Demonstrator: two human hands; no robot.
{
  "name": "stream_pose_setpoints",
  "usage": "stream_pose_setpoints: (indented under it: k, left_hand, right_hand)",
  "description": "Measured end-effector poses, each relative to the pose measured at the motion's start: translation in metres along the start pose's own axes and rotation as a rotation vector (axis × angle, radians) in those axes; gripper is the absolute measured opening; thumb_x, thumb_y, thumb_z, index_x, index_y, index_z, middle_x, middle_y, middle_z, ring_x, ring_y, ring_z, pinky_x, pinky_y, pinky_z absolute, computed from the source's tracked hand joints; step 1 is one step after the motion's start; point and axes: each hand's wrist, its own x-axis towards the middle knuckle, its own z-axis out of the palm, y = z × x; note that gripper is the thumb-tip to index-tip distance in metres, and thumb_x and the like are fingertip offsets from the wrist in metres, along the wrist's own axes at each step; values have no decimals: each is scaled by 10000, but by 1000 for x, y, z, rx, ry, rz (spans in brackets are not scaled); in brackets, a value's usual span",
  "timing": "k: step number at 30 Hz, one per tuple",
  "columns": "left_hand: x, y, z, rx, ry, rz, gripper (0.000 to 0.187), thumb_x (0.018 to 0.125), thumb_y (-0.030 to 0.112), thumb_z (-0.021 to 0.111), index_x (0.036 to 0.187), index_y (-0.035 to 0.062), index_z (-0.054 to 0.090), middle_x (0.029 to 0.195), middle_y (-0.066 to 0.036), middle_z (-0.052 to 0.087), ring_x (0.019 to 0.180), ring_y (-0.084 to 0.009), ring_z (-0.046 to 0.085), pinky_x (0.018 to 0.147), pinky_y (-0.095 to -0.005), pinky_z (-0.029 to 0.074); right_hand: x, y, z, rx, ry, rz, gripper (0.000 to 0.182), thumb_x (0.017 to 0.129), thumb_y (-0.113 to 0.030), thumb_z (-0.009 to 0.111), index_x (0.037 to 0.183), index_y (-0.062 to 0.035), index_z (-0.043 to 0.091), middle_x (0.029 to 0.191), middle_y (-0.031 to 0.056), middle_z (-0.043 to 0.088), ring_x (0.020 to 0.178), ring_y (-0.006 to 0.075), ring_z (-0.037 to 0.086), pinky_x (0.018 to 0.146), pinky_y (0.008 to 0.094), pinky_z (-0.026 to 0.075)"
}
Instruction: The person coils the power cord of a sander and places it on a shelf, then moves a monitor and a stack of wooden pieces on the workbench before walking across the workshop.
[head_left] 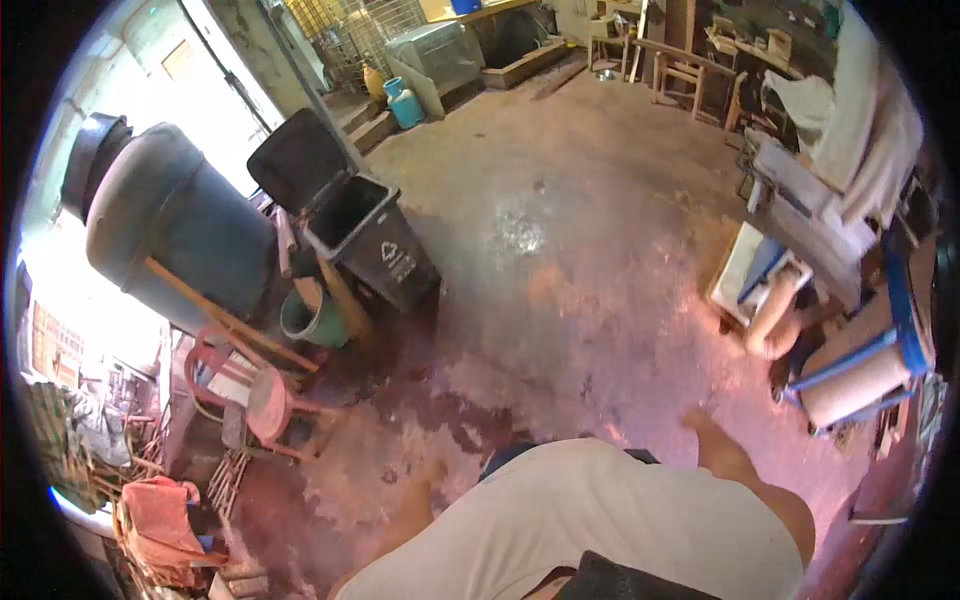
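Observation:
I look down at my own white shirt (600, 520) above a stained, reddish concrete floor (560, 260). My right hand (697, 420) hangs at my side over the bare floor, holding nothing, with the forearm bent behind it. My left hand (430, 475) shows only as a blurred tip of my arm low on the left, also over bare floor; its fingers cannot be made out. Neither hand touches any object. The nearest things are a red chair (255, 390) to the left and a cardboard roll (860, 385) to the right.
A black wheeled bin (375, 245) stands with its lid up next to a large dark drum (170, 230) and a green bucket (310, 322). Benches with cloth and rolls crowd the right edge. Wooden chairs (690, 75) and a blue bucket (405, 105) stand far back.

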Motion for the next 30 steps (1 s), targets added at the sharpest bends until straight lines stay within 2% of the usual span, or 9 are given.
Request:
stream_pose_setpoints:
  k: [6,9,15,21,23,26,27,29,30]
  left_hand:
    - [151,19,27,-279,-208,-266,312,905,321,519,851,60,681,796,-159,670,766,-280,650,721,-426,492]
    - [306,50,-39,-285,-138,-235,402,918,371,494,779,40,677,749,-174,659,712,-292,645,688,-438,484]
    - [628,259,-396,-467,233,5,612,922,535,451,670,12,646,677,-158,630,616,-295,590,638,-403,451]
    - [832,394,-663,-488,520,323,461,944,432,508,849,11,667,739,-91,655,725,-198,618,699,-330,476]
    - [911,368,-683,-495,581,292,432,950,396,510,839,2,651,731,-94,646,715,-184,613,678,-327,474]
    - [1014,290,-653,-694,230,-121,469,955,397,462,791,-17,611,717,-162,640,751,-260,642,692,-385,481]
    - [1041,243,-604,-58,323,-72,535,960,429,399,811,-35,621,792,-206,665,822,-368,641,751,-460,472]
    - [1049,200,-568,84,-176,-67,539,939,463,386,977,14,681,1060,-233,648,1000,-395,613,851,-469,472]
    - [1076,148,-506,119,-63,197,526,914,473,432,1062,31,676,1168,-232,610,1102,-349,588,921,-435,465]
  right_hand:
    - [280,-296,-398,501,633,-669,260,924,-219,552,1081,-29,632,877,117,670,768,184,621,728,323,505]
    - [345,-369,-483,507,602,-551,219,931,-189,538,1035,-28,645,778,94,647,696,148,613,653,307,503]
    - [542,-261,-358,98,121,144,233,935,-224,524,980,-31,646,760,109,638,689,161,610,608,337,492]
    - [688,-316,-353,15,-320,304,302,937,-294,529,969,-14,636,765,128,639,708,195,618,614,366,491]
    - [809,-363,-391,-41,-333,234,327,937,-317,531,965,-8,632,767,135,640,714,206,620,616,376,491]
    - [1032,-470,-494,-158,-183,24,366,938,-352,533,960,0,627,769,144,640,724,223,624,619,390,490]
    - [1119,-527,-547,-184,-79,-78,379,938,-364,534,958,3,625,770,147,640,727,228,625,620,395,490]
    - [1267,-671,-664,-141,174,-298,406,939,-387,536,954,9,621,772,154,640,733,240,627,622,405,490]
    - [1328,-751,-725,-84,302,-406,419,939,-399,537,952,12,620,773,157,640,737,245,629,623,410,490]
